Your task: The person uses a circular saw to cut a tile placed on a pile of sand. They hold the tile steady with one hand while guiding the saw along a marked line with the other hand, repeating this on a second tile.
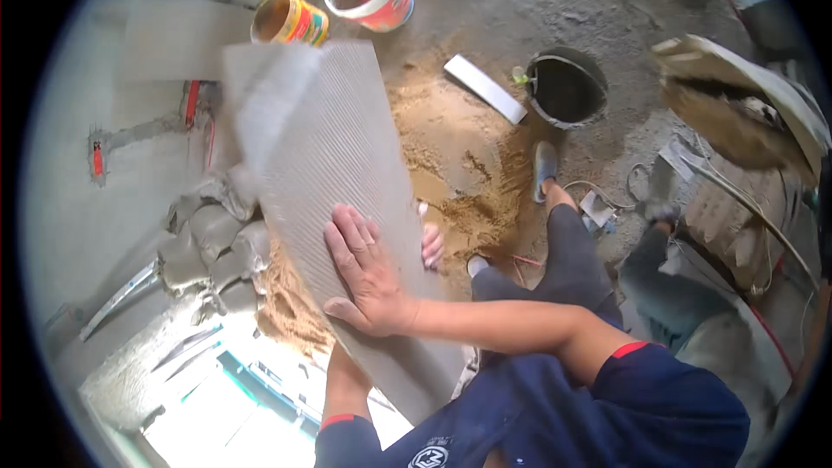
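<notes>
A long grey tile [334, 156] with a ridged back slants across the middle of the view. My right hand [368, 282] lies flat on the ridged face, fingers outstretched and thumb apart. Behind the tile passes my left forearm, and the fingertips of my left hand [432, 245] show curled past its right edge; the rest of that hand is hidden. The tile's upper left corner is blurred.
Sand [459, 156] heaps behind the tile, with a white strip [485, 89] on it. Beyond stand a yellow bucket [303, 19], a white-and-red bucket [401, 2] and a black bucket [568, 91]. Grey bags [212, 234] sit by the left wall; an open sack [745, 113] stands right.
</notes>
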